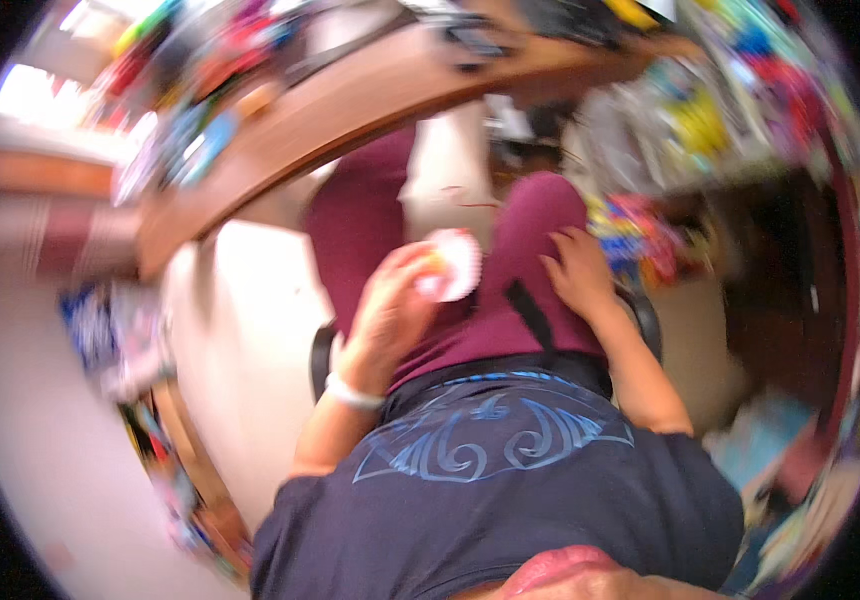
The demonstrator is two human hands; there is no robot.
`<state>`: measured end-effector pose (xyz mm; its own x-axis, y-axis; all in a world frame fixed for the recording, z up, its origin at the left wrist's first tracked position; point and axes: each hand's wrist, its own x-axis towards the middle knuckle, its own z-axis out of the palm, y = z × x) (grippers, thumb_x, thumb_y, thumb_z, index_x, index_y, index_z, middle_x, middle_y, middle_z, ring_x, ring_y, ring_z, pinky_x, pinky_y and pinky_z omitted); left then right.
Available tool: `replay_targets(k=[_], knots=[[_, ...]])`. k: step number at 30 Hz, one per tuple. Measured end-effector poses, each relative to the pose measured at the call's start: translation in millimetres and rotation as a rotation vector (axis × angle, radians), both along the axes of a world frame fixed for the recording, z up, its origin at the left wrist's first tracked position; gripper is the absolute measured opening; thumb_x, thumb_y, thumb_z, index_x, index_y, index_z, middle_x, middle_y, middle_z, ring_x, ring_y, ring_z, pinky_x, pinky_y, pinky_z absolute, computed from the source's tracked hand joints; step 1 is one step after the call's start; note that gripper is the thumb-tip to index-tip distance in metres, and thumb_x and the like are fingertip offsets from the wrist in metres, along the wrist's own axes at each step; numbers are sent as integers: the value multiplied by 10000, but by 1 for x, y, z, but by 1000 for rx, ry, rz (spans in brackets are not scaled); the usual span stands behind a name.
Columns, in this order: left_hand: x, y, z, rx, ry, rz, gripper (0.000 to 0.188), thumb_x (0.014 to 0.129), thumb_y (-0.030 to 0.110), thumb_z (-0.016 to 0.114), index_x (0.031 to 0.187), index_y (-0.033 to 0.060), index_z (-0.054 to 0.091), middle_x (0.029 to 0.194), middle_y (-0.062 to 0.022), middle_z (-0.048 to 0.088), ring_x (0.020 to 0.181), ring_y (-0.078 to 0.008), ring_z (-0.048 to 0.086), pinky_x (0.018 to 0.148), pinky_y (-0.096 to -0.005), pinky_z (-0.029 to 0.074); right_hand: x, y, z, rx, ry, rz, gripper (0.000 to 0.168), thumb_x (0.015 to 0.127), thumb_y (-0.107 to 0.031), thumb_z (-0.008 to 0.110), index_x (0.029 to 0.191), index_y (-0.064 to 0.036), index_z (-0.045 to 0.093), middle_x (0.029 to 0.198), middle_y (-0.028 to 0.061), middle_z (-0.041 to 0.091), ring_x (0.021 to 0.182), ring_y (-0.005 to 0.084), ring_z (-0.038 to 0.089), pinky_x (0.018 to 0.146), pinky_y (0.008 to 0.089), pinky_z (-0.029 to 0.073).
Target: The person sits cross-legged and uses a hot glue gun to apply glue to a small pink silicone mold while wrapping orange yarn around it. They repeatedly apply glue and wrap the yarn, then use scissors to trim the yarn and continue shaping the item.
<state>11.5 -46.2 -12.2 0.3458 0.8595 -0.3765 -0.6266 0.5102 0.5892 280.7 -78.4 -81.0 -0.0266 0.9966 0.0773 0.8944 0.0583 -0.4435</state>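
Note:
My left hand, with a white band at its wrist, is raised over my lap. Between its thumb and fingers is a small round white object with a ridged rim. A patch of orange and pink shows on that object near the fingertips, but blur hides what it is. My right hand rests on my thigh in maroon trousers; its fingers are spread and hold nothing. A black strap lies across the same thigh.
A brown wooden table curves ahead of my knees, with blurred colourful goods on it. Plastic-wrapped items stand at the right, above bright packets. More packets sit low at the left. I am seated on a chair with dark armrests.

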Motion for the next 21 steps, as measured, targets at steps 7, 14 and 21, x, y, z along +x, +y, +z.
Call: replay_targets(k=[7,14,21], knots=[[-11,-59,-47,-69,-304,-82,204,858,62,583,1038,-21,538,1118,-142,583,1010,-232,591,903,-347,487,-36,8,-18,120,-208,127,311,813,-182,582,1083,-31,556,1082,181,540,1016,352,510,859,433,410],[-8,-68,-68,104,-333,-145,179,865,84,593,1024,17,547,989,-82,605,920,-172,598,849,-310,482,-43,27,-39,-16,421,66,278,828,-92,590,1089,-6,545,986,107,588,907,240,569,802,330,447],[-24,-51,-55,202,-161,-90,224,860,117,605,1049,7,557,999,-64,609,908,-128,581,833,-264,462,-112,21,55,-620,1124,171,374,936,-236,494,1171,55,504,1071,107,579,953,165,558,843,285,434]])
